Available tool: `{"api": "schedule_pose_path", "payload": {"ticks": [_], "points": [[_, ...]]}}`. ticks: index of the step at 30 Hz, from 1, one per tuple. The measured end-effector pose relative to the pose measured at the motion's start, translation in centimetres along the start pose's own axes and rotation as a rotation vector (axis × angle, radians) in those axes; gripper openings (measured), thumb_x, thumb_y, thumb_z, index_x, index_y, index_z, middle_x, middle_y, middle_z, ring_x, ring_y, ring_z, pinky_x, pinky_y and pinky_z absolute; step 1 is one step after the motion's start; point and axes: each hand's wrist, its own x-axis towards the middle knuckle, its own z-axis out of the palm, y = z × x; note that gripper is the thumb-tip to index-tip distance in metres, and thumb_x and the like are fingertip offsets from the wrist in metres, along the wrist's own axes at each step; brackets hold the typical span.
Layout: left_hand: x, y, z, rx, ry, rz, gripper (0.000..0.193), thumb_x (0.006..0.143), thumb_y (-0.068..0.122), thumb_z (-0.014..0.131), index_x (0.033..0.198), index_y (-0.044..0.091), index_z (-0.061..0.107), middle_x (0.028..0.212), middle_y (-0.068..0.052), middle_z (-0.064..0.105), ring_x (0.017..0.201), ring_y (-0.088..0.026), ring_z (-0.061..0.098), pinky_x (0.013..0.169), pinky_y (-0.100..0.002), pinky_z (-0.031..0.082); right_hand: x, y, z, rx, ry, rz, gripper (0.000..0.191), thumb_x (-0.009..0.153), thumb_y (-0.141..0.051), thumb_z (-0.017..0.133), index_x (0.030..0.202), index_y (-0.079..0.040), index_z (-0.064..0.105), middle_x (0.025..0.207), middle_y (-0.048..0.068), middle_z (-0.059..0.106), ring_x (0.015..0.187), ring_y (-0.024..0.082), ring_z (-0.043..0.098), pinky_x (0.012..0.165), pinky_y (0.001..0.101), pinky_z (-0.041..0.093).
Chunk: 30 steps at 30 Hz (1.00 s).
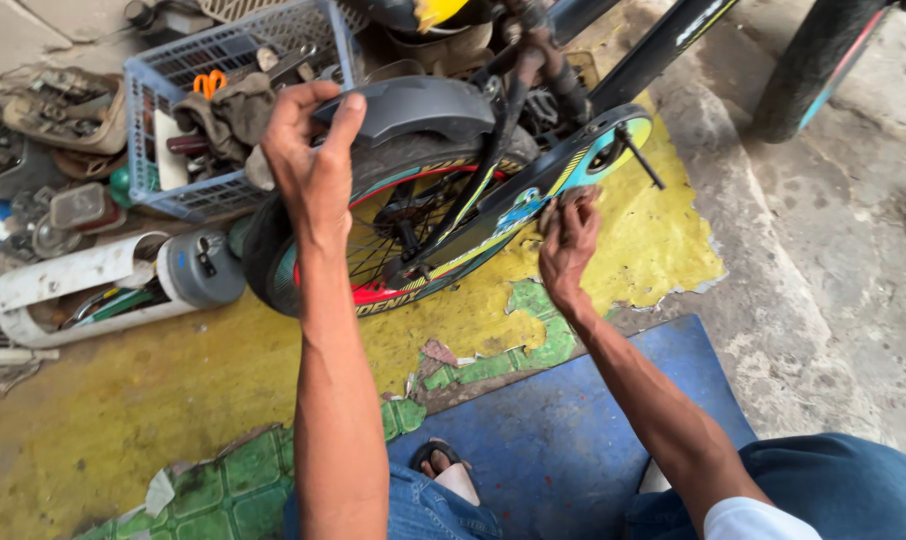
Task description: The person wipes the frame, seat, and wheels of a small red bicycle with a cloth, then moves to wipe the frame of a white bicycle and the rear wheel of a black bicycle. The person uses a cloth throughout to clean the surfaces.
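Bike: small one, lying on yellow floor, rear wheel (373,240) toward me.
Left hand (308,165): I grip grey mudguard (413,105), fingers curled over its edge.
Right hand (570,240): fingertips pinch chain guard (533,190) rim.
Handling: mudguard looks light, bendy plastic; hold near stays.
Hidden: chain, axle nuts; front wheel (823,60) cut off.
Nearby: crate (173,80) of tools.

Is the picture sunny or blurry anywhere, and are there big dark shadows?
Head view: soft, even daylight, no hard shadows or glare; left hand on the grey mudguard and right hand at the chain guard look sharp; edges bend slightly.
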Motion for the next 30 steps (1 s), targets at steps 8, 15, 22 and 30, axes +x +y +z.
{"api": "schedule_pose_path", "payload": {"ticks": [8, 15, 22, 30], "points": [[-0.2, 0.9, -0.1, 0.072, -0.002, 0.004, 0.027, 0.092, 0.014, 0.079, 0.109, -0.002, 0.066, 0.091, -0.004, 0.069, 0.08, -0.009, 0.06, 0.074, -0.025, 0.048, -8.9, -6.2, 3.3, 0.483, -0.32, 0.753, 0.039, 0.103, -0.008, 0.048, 0.142, -0.006, 0.055, 0.106, 0.019, 0.07, 0.075, 0.03, 0.069, 0.056, 0.041, 0.055], [-0.3, 1.0, -0.4, 0.104, 0.0, 0.008, 0.028, 0.09, 0.016, 0.079, 0.109, -0.002, 0.068, 0.087, -0.001, 0.069, 0.076, -0.007, 0.057, 0.071, -0.024, 0.046, -6.3, -4.8, 3.9, 1.065, -0.154, 0.774, 0.018, 0.111, -0.009, 0.043, 0.105, 0.002, 0.057, 0.083, 0.017, 0.065, 0.069, 0.029, 0.065, 0.059, 0.0426, 0.057], [-0.2, 0.5, -0.4, 0.128, 0.021, 0.023, 0.029, 0.09, 0.017, 0.08, 0.11, -0.002, 0.069, 0.085, 0.0, 0.066, 0.073, -0.007, 0.054, 0.067, -0.025, 0.044, -8.2, -7.1, 4.6, 1.187, -0.55, 1.068, 0.015, 0.102, 0.0, 0.039, 0.089, -0.002, 0.044, 0.089, 0.021, 0.064, 0.09, 0.035, 0.071, 0.09, 0.0459, 0.065], [-0.4, 0.5, -0.9, 0.172, 0.015, 0.056, 0.03, 0.092, 0.02, 0.081, 0.11, -0.001, 0.069, 0.084, -0.001, 0.067, 0.075, -0.007, 0.056, 0.069, -0.025, 0.047, -11.3, -8.4, 6.0, 1.267, -0.921, 1.174, 0.03, 0.097, -0.003, 0.03, 0.111, -0.006, 0.057, 0.107, 0.013, 0.068, 0.089, 0.022, 0.069, 0.064, 0.0328, 0.05]]}}
